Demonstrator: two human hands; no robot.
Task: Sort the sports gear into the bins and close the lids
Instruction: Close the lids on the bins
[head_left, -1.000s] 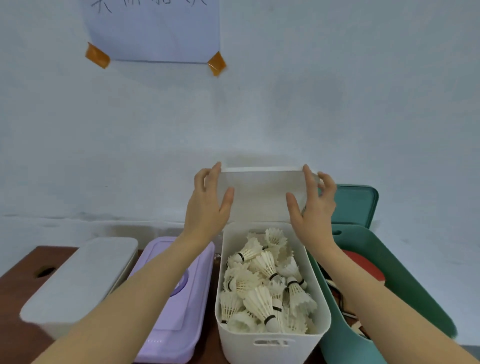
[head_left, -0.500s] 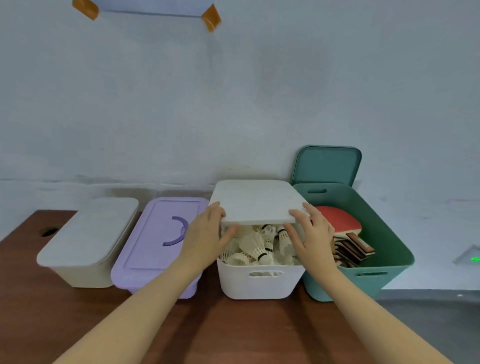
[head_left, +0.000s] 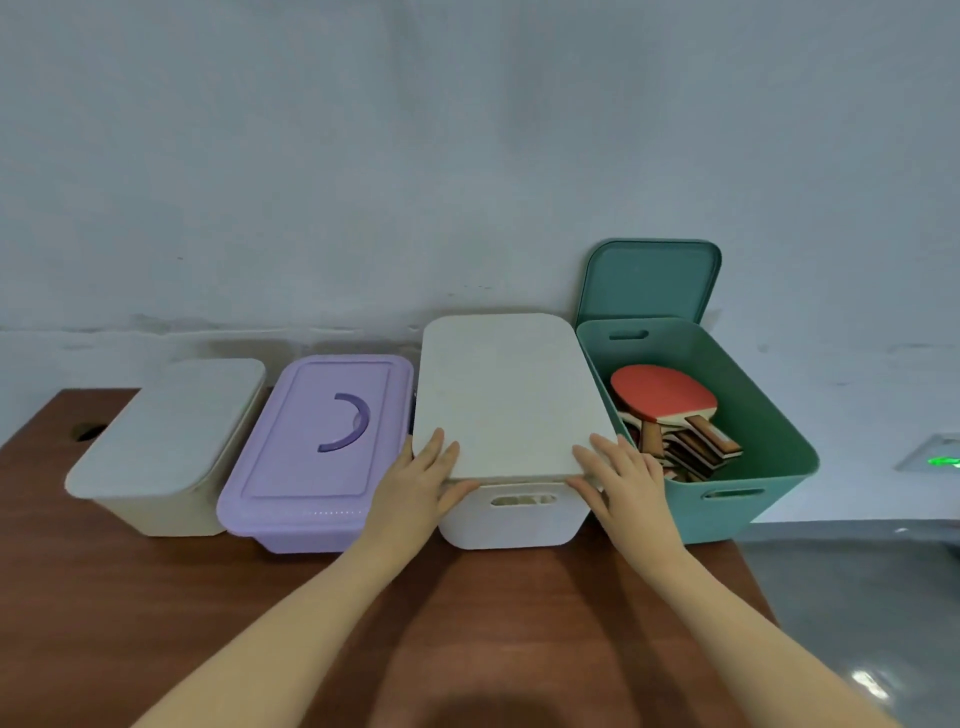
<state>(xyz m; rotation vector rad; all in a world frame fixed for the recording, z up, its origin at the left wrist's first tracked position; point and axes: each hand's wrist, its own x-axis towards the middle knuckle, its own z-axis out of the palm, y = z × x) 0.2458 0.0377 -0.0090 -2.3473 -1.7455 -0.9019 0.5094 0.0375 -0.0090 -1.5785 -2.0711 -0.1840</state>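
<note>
So your left hand (head_left: 422, 480) and right hand (head_left: 621, 483) both pinch the white lid's (head_left: 506, 395) front corners, fingers flat on top, thumbs underneath, over the white bin (head_left: 511, 519).

Four bins in a row along the back of the counter (head_left: 156, 597), against the wall (head_left: 467, 156). Landmark: the lidded bin (head_left: 511, 514) third from the left, lid (head_left: 506, 395) flat on top. Just left of it, touching, a handled box (head_left: 317, 452), closed; further left, a low bin (head_left: 166, 452) with its lid on. Just right of the lidded bin, an open bin (head_left: 753, 467) with paddles (head_left: 670, 421) stacked inside, its lid (head_left: 649, 280) upright behind, leaning on the wall. At the lidded bin's front corners, left hand (head_left: 421, 486) and right hand (head_left: 623, 483), fingers on the lid's edge.
</note>
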